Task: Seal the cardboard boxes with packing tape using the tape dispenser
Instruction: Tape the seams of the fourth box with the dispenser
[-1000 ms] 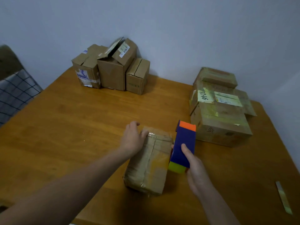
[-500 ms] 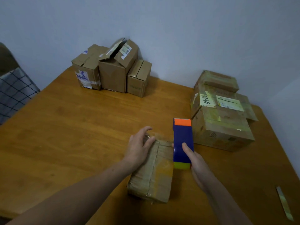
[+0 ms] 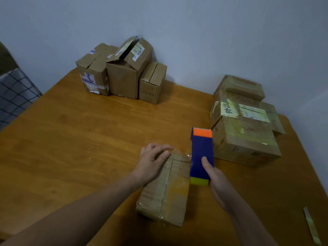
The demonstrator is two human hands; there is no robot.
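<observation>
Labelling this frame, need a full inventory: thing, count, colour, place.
small box: 1, brown, taped, near centre of the table, under the left hand
tape dispenser: 1, blue with orange top and yellow-green end, right of the small box, in the right hand
boxes at back left: 3, brown, side by side against the wall, middle one with flaps open
boxes at right: stack, brown with yellowish tape and labels, exact count unclear
strip: 1, pale, near right table edge
table: 1, orange-brown wood
checked fabric: 1, dark, far left
left hand: 1, flat on the small box
right hand: 1, gripping the tape dispenser
</observation>
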